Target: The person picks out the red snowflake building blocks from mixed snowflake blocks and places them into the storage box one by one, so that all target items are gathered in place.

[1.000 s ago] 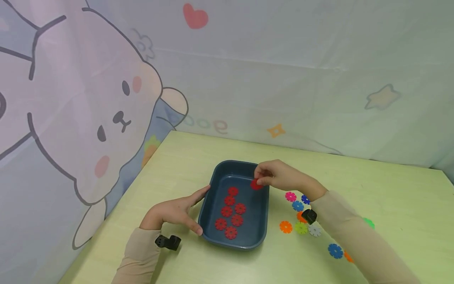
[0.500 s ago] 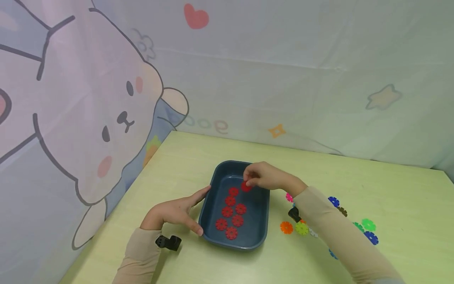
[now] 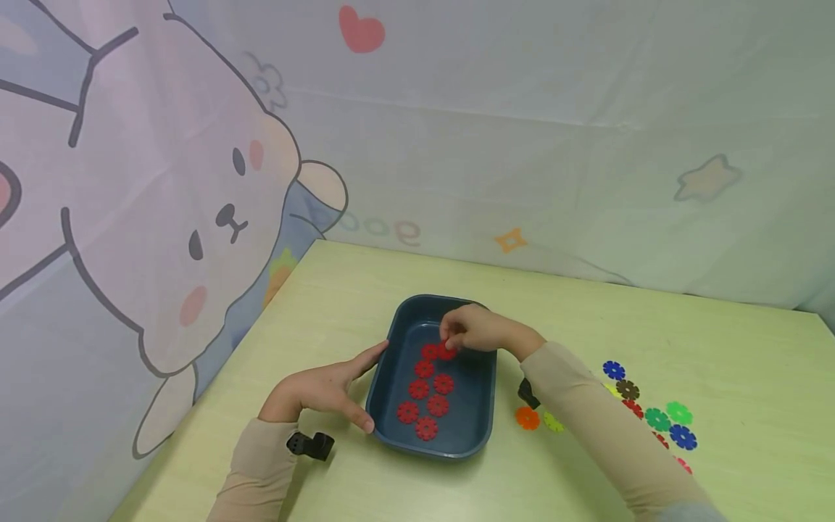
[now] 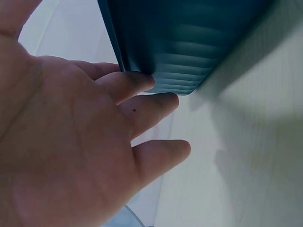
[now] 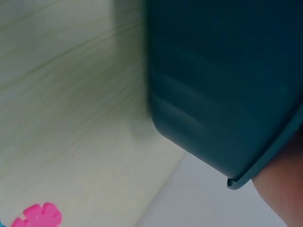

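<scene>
A dark blue tray stands on the table, with several red flower-shaped plastic discs lying flat in it. My left hand rests against the tray's left side, thumb and fingers spread and fairly straight; the left wrist view shows its fingertips touching the outer wall. My right hand reaches over the right rim and pinches one more red disc low over the tray floor, beside the topmost disc of the group. In the right wrist view the tray's wall hides my right fingers.
On the table right of the tray lie loose discs: an orange disc, a blue disc, a brown disc, a green disc and others, some hidden under the right sleeve. A printed cloth hangs behind the table.
My right hand has moved left and slightly down inside the tray, carrying the red disc from near the right rim to beside the other discs. My left hand has stayed in place.
</scene>
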### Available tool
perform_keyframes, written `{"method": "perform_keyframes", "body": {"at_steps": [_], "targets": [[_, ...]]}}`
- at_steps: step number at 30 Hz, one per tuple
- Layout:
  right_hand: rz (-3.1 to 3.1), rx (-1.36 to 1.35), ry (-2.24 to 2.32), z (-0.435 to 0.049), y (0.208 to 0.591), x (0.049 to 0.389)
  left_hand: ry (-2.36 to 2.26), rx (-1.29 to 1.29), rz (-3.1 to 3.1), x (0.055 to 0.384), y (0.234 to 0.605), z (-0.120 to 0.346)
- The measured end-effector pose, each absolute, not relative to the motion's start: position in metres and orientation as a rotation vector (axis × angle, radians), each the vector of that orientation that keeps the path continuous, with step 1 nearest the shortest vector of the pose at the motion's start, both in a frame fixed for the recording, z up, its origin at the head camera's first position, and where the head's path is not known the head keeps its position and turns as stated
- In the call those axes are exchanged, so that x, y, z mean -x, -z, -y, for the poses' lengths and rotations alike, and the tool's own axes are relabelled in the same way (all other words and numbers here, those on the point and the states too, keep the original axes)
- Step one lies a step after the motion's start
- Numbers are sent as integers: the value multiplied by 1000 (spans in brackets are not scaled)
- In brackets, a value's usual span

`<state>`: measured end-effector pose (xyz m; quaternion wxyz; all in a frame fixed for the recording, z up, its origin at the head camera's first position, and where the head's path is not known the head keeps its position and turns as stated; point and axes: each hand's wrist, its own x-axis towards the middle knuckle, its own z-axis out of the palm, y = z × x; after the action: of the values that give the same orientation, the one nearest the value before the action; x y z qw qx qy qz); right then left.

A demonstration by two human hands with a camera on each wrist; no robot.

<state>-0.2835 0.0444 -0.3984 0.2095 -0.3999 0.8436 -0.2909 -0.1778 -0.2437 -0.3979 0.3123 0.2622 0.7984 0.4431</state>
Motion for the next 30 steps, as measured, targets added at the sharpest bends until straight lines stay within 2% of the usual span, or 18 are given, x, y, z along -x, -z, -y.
{"method": "perform_keyframes", "body": {"at_steps": [30], "targets": [[-2339,951,536,-22,409,284,-1183,-680,-2084,175,397,242]]}}
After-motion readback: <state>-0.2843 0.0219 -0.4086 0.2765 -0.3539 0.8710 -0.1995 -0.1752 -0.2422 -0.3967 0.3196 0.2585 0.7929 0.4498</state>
